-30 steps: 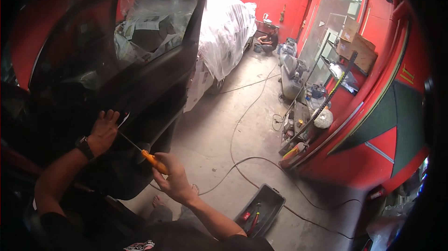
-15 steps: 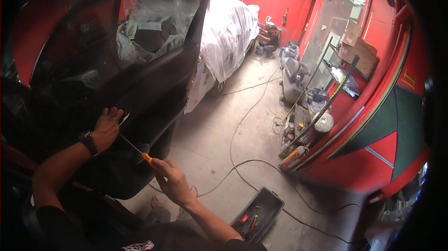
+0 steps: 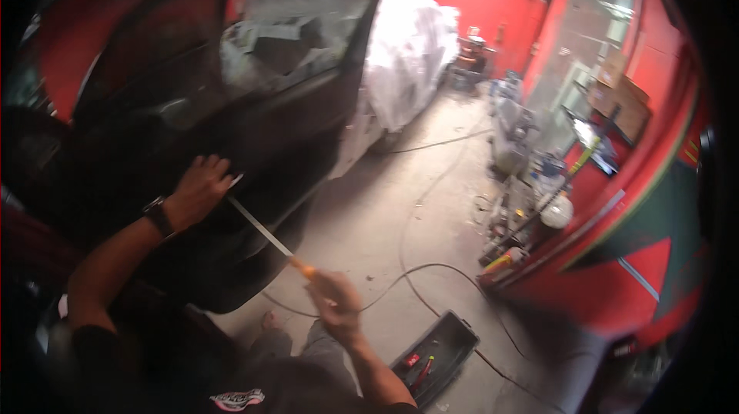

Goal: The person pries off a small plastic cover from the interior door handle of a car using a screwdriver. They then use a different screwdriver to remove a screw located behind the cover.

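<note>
In my right hand [image 3: 336, 305] is a screwdriver [image 3: 265, 233] with an orange handle and a long, thin metal shaft. Its shaft slants up and left, its tip end close beside my left hand [image 3: 196, 195]. That hand rests against the dark inner side of an open car door [image 3: 308, 102], fingers bent and slightly apart. A small pale, shiny piece [image 3: 238, 180] shows by its fingertips; whether the fingers touch it I cannot tell. Motion blur softens both hands and the tool.
A tool bin [image 3: 462, 329] with a few tools stands by my right leg. Hoses [image 3: 431, 265] cross the floor. A plastic-covered car [image 3: 412, 48] stands beyond the door; a person [image 3: 471, 64] crouches behind it. A cluttered rack [image 3: 512, 222] and red panel [image 3: 593, 291] line the right.
My view has turned, so the scene sits further right. My right hand has drawn the screwdriver down and right from the door. My left hand stays by the door panel.
</note>
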A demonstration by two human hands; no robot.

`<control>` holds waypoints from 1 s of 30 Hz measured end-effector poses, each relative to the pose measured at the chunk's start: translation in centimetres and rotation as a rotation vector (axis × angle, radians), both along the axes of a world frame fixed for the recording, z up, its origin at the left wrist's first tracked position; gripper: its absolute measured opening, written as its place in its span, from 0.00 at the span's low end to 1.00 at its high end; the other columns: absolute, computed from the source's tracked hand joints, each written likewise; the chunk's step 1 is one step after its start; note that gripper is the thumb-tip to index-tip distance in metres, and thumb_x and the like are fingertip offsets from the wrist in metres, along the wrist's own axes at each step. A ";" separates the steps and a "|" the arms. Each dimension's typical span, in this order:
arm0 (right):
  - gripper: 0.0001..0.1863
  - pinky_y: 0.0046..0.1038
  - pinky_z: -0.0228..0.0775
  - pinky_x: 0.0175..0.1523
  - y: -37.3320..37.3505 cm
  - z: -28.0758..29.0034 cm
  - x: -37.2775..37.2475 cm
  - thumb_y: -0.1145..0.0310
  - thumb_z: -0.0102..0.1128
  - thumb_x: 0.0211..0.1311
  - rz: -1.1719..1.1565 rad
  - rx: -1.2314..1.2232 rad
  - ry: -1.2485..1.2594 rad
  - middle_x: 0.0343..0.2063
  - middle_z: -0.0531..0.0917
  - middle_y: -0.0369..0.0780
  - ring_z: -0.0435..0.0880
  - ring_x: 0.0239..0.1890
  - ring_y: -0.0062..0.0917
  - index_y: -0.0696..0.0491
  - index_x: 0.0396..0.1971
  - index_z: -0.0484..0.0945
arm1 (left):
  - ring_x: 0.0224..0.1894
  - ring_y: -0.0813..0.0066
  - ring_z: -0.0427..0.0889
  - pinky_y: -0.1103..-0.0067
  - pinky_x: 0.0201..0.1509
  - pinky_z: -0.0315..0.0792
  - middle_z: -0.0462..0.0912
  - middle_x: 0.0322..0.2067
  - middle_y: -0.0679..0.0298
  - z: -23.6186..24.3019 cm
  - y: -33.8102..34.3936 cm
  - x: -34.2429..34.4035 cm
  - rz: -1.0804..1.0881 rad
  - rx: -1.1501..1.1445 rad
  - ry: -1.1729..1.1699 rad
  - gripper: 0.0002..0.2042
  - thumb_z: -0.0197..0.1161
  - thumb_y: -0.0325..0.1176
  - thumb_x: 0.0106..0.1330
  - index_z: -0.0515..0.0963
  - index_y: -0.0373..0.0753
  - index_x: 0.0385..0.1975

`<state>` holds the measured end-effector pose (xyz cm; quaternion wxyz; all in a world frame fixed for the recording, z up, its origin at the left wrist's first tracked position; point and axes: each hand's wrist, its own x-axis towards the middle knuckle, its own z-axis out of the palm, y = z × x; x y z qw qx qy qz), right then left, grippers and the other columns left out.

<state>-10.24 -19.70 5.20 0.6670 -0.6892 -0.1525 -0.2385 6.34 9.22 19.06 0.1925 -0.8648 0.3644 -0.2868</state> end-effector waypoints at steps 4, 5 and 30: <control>0.17 0.27 0.83 0.43 -3.7 0.8 -2.4 0.82 0.64 0.64 0.016 0.317 0.141 0.43 0.83 0.47 0.89 0.38 0.31 0.62 0.53 0.75 | 0.35 0.64 0.80 0.71 0.39 0.73 0.77 0.32 0.58 0.1 -2.3 -1.8 -0.054 -0.419 0.230 0.06 0.63 0.23 0.57 0.77 0.37 0.34; 0.17 0.26 0.83 0.42 -4.4 0.1 -2.7 0.83 0.63 0.64 -0.102 0.232 0.128 0.42 0.83 0.46 0.88 0.35 0.28 0.63 0.52 0.75 | 0.36 0.66 0.81 0.71 0.37 0.74 0.79 0.33 0.58 0.3 -3.5 -3.3 0.052 -0.641 0.474 0.07 0.63 0.22 0.59 0.76 0.35 0.36; 0.17 0.36 0.77 0.42 5.2 -1.2 4.9 0.75 0.71 0.58 -0.086 0.313 -0.016 0.38 0.84 0.51 0.86 0.37 0.44 0.61 0.46 0.78 | 0.25 0.88 0.64 0.88 0.27 0.58 0.75 0.29 0.73 -11.7 -8.0 -1.5 -0.013 -2.386 0.956 0.13 0.59 0.40 0.75 0.79 0.38 0.48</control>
